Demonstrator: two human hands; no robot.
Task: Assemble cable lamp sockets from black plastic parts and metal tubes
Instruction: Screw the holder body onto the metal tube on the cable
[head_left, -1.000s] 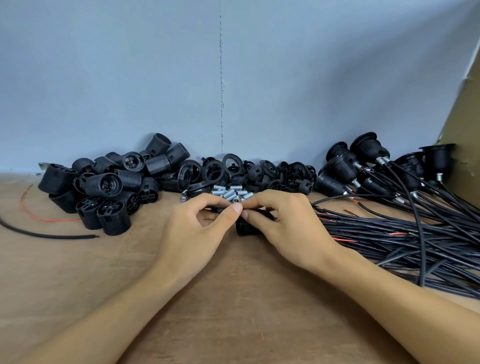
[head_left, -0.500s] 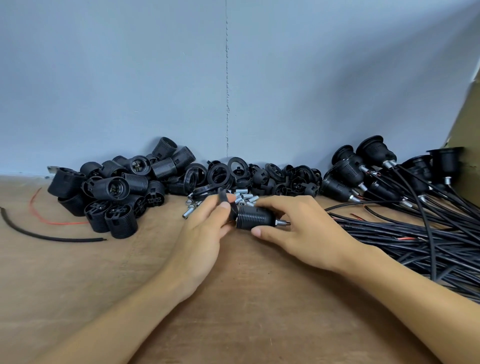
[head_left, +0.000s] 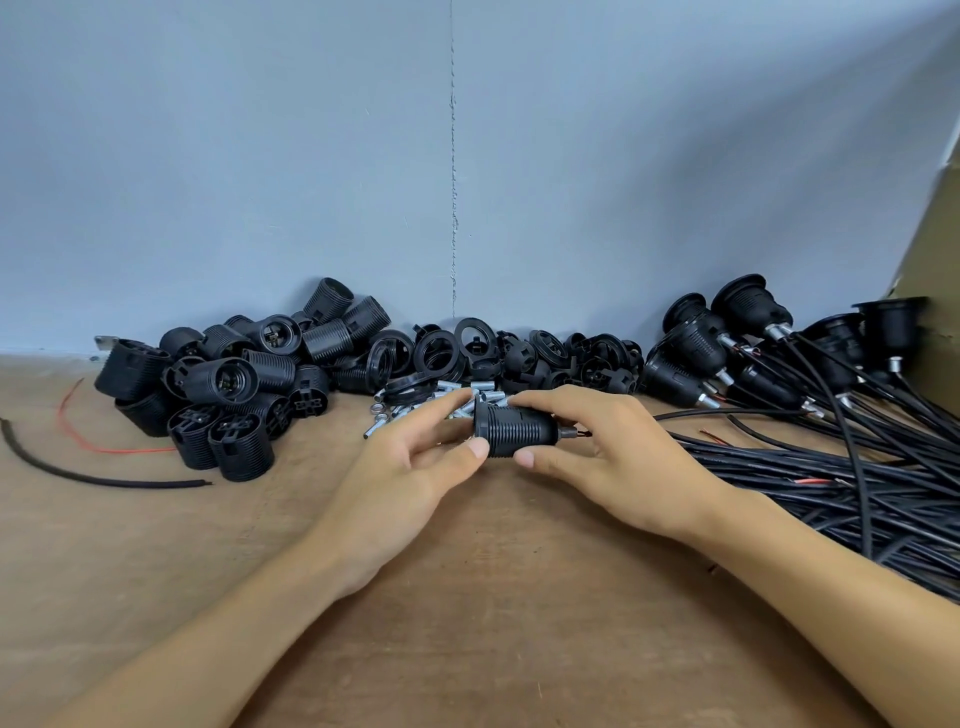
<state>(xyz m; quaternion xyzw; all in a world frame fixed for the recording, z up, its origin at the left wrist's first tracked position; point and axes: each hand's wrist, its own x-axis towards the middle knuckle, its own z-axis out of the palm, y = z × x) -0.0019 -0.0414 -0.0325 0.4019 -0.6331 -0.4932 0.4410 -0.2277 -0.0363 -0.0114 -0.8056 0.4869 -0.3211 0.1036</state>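
While the right hand (head_left: 618, 457) pinches the socket (head_left: 519, 431) between thumb and fingers, the left hand (head_left: 410, 467), pinching its collar (head_left: 480, 422), should turn squarely so threads do not cross.

Along the far edge of the table (head_left: 493, 597), against the wall (head_left: 311, 156), a heap of socket bodies (head_left: 223, 384) sits at the left, rings (head_left: 467, 353) in the middle and finished sockets (head_left: 727, 353) at the right, their cables (head_left: 831, 483) trailing nearer and rightward. Metal tubes (head_left: 448, 386) lie just before the rings. Nearer still, the left hand (head_left: 410, 467) and right hand (head_left: 608, 457) hold one socket (head_left: 514, 431) between them. A loose cable piece (head_left: 78, 475) lies at the left edge.
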